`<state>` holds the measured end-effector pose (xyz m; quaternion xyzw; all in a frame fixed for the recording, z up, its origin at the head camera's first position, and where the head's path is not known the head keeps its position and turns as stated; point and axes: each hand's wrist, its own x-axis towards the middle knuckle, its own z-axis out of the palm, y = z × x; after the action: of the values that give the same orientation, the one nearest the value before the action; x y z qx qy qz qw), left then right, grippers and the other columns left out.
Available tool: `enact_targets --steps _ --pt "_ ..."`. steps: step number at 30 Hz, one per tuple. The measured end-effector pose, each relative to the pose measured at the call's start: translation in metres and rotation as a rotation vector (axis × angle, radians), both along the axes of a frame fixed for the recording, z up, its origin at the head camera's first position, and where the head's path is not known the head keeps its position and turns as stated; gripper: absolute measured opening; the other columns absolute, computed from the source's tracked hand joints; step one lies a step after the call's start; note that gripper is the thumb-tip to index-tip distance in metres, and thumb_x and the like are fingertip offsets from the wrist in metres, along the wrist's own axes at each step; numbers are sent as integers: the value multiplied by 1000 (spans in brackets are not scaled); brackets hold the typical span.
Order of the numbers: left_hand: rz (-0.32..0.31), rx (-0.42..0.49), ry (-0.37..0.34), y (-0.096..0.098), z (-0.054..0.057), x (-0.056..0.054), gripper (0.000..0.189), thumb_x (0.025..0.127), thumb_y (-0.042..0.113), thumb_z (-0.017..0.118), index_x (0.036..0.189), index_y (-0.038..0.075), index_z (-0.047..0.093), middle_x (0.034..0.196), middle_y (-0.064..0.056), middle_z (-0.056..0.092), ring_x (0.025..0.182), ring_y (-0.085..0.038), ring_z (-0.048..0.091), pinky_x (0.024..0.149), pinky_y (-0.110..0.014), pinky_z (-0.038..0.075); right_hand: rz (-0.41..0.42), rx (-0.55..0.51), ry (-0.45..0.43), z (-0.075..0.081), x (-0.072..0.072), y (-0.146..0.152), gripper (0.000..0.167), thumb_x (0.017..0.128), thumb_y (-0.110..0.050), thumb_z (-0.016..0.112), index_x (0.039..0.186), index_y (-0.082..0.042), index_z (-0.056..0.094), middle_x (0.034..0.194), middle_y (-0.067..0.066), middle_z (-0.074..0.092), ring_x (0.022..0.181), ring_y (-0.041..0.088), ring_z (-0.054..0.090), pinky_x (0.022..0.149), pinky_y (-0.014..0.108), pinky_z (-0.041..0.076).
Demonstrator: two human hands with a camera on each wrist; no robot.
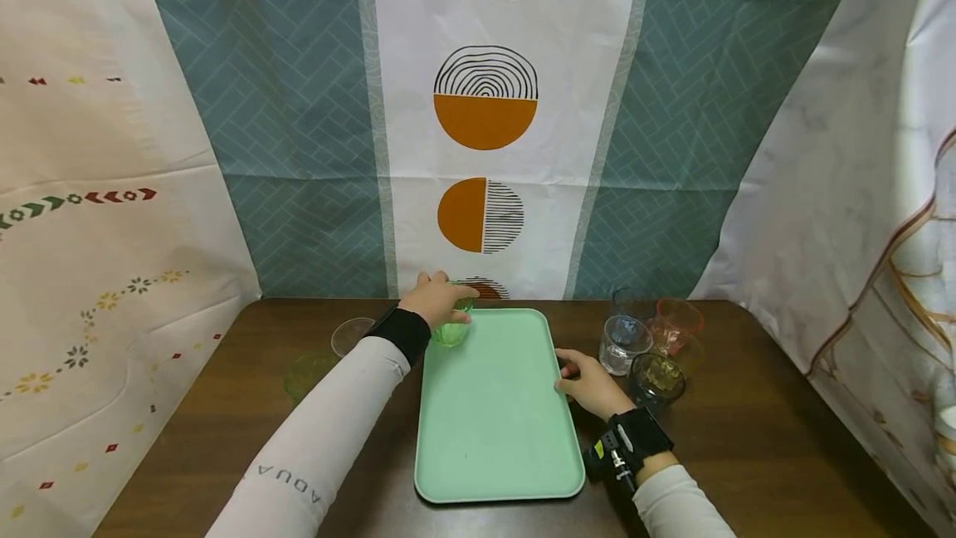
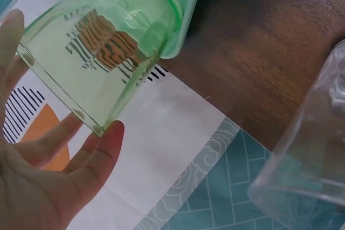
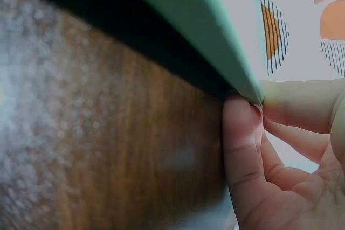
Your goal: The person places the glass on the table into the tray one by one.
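A light green tray [image 1: 496, 405] lies lengthwise on the table. At its far left corner stands a clear green drinking glass [image 2: 102, 47], its base at the tray and its mouth toward the palm. My left hand [image 1: 435, 301] holds this glass near the rim, thumb on one side and fingertips on the other. On the tray's right edge, my right hand [image 1: 590, 384] pinches the rim between thumb and fingers, as the right wrist view shows close up. Part of the green glass is hidden behind the left hand in the head view.
Right of the tray cluster several glasses: a clear glass [image 1: 624, 345], a dark glass [image 1: 657, 380], a reddish glass [image 1: 680, 318] and others. Beneath the left forearm's side stand a clear glass [image 1: 349, 336] and a yellow-green glass [image 1: 304, 376]. A patterned cloth [image 1: 485, 23] hangs behind the table.
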<state>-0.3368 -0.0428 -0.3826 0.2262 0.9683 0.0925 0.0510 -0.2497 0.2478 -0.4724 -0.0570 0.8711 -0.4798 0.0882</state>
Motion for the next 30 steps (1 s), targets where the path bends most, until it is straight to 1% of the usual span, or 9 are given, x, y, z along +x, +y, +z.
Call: enact_targets --steps 4,7,14,17,21,26,30 --pt "16 14 -3 3 1 3 53 97 35 68 147 29 56 136 -23 51 119 -48 45 90 -53 53 -17 2 2 0 0 -1 56 95 7 62 148 8 44 97 14 55 84 24 56 69 37 55" --pt "35 18 -5 5 0 5 51 98 34 68 148 28 55 139 -24 50 120 -49 45 92 -54 52 -15 9 3 -1 1 -1 56 95 7 61 148 8 43 97 13 55 84 23 56 69 37 55" --pt "74 38 -40 6 -3 4 54 98 33 69 150 30 53 144 -24 47 121 -48 43 93 -55 52 21 -3 5 2 5 -2 56 96 6 61 149 10 41 97 14 54 84 23 54 69 40 54" --pt "87 44 -33 5 -3 3 58 97 34 70 152 31 50 149 -25 43 125 -52 42 93 -56 53 10 0 9 3 5 -2 56 96 5 61 149 9 42 96 13 54 84 23 54 69 39 54" --pt "101 76 -27 3 -1 4 64 96 34 72 155 29 46 154 -26 37 129 -56 41 92 -59 53 -1 15 14 2 3 -3 55 96 5 61 148 8 43 96 13 55 85 24 55 69 37 54" --pt "99 127 -47 -4 2 4 70 95 33 74 156 25 42 156 -27 33 132 -56 41 97 -62 50 -7 14 14 2 2 -3 55 97 5 60 149 7 43 97 13 55 85 24 56 71 37 55" --pt "91 134 -65 -10 7 5 73 94 34 75 157 20 40 153 -29 35 130 -55 45 100 -62 48 -2 22 11 1 3 -2 55 97 5 60 149 8 42 98 14 56 86 24 57 72 38 55"
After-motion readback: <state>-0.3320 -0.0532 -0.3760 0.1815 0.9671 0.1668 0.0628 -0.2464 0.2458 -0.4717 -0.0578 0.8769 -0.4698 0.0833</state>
